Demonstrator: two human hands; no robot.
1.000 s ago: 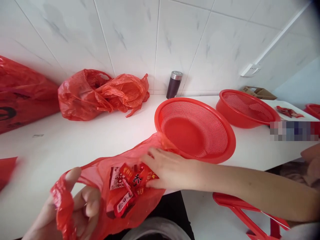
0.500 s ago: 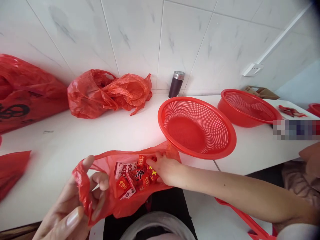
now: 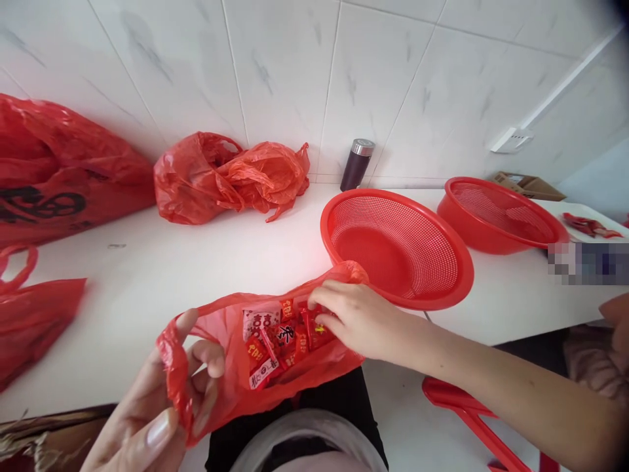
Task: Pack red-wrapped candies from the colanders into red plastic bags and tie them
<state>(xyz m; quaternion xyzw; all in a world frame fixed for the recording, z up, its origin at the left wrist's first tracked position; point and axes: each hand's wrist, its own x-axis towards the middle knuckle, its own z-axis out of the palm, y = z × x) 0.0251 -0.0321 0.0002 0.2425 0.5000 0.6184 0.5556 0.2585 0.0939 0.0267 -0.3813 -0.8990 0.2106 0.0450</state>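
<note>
A red plastic bag lies stretched wide at the table's near edge, its mouth facing up. Its handle loop is hooked over the bent fingers of my left hand, at the bag's left end. Inside lie several small wrapped snack packets, red and pink with printed characters. At the bag's right side my right hand reaches in, fingers curled onto a red packet with yellow print; part of that packet is hidden beneath the hand.
A red mesh basket stands just behind the bag, another basket to its right. By the wall are a dark thermos, a crumpled red bag and a large red bag. Another person's arm shows at right.
My right hand has shifted within the bag and its fingers now curl over a red packet. My left hand keeps hold of the handle. The whole view has swung slightly left.
</note>
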